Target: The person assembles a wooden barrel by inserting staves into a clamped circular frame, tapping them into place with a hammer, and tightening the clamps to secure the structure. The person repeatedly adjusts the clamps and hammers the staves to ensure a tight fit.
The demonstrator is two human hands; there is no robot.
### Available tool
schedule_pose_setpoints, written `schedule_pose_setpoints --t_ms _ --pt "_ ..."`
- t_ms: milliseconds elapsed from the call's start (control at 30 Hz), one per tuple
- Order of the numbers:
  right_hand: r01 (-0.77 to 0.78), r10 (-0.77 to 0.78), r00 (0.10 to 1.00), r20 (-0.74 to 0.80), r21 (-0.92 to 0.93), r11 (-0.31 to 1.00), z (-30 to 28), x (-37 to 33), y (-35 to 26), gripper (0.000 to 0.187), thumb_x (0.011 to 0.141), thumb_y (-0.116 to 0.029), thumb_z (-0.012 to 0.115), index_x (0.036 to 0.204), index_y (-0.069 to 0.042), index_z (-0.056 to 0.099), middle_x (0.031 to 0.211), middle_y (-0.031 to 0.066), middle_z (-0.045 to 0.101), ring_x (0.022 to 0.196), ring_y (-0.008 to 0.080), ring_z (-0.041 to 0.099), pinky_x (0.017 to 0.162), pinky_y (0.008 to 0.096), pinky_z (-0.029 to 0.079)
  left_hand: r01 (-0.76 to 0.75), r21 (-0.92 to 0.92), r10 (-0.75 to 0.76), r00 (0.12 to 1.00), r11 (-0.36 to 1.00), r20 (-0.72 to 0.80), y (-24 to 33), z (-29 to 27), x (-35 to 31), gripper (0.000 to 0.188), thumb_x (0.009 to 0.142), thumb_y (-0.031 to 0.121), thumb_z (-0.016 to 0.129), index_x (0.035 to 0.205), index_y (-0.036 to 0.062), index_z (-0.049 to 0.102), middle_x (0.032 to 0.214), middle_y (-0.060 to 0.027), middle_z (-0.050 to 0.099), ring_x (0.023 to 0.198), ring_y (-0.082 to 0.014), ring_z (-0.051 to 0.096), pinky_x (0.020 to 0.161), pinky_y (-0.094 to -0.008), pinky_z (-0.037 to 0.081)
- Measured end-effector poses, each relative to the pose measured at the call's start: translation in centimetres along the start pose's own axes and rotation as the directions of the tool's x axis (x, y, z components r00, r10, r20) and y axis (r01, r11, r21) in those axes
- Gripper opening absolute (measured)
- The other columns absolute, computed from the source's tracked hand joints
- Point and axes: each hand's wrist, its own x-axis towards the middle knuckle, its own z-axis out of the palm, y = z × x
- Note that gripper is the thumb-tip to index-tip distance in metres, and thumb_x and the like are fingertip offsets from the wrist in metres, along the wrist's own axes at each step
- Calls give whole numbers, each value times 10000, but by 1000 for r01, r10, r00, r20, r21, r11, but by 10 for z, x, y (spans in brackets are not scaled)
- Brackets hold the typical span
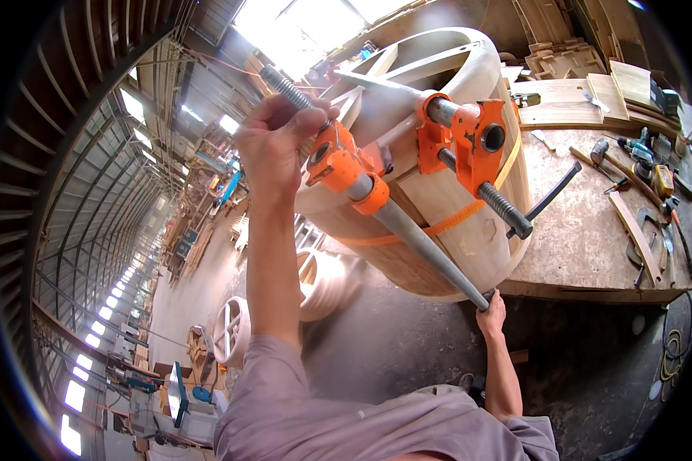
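Observation:
My left hand [273, 146] is closed around the threaded screw at the orange head of a pipe clamp [419, 240]. My right hand [494, 313], lower and to the right, grips the other end of the clamp's grey pipe. The pipe slants across the front of a large wooden drum [430, 265] made of staves, with a spoked frame at its far end. A second orange pipe clamp [478, 146] lies against the drum, its screw and dark handle pointing toward the right. An orange strap [457, 221] runs around the drum's side.
A workbench [569, 238] on the right bears boards [565, 100], a curved wooden strip [634, 234] and several hand tools. Round wooden frames [233, 330] stand on the floor at left. A coiled hose or cable [673, 353] hangs below the bench's right end.

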Motion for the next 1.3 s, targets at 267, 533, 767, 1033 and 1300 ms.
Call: schedule_pose_setpoints --t_ms 267,533,767,1033,1300 --pt "-31 31 999 -10 -18 999 -4 -6 -7 500 733 -39 668 1200 59 518 1003 245 633 955 426 613 835 496 501 15 -330 59 975 944 215 -5 2 6 335 807 33 778 1080 -51 602 932 -163 710 884 -262 720 830 -375 609" --pt "-56 58 997 58 -40 998 -17 -4 -13 410 746 -47 640 1140 24 553 951 250 642 926 436 619 816 503 506 46 -420 15 990 906 141 18 27 -7 287 862 86 732 1076 -79 633 971 -177 696 918 -292 712 828 -346 613" --pt "-46 45 998 -37 -51 998 -5 -14 -15 360 732 -34 637 1084 -17 566 915 223 648 896 431 625 793 508 509 -92 27 91 996 995 9 -12 -5 15 260 836 2 709 1075 -77 643 1049 -160 693 857 -257 716 788 -357 597" --pt "-36 31 995 -95 -54 998 7 -6 -6 428 716 -47 663 1127 10 555 918 225 648 888 430 624 777 503 512 -60 -131 82 982 990 168 -31 -6 29 357 877 -48 645 1213 -107 540 1091 -218 672 985 -312 701 862 -379 601" --pt "-139 144 986 -82 58 989 37 7 -13 506 715 -80 690 1183 -49 502 919 218 656 905 430 640 777 494 516 7 123 -31 981 992 192 -18 -4 13 534 980 439 466 1107 -55 624 944 -122 691 893 -194 683 751 -307 541"
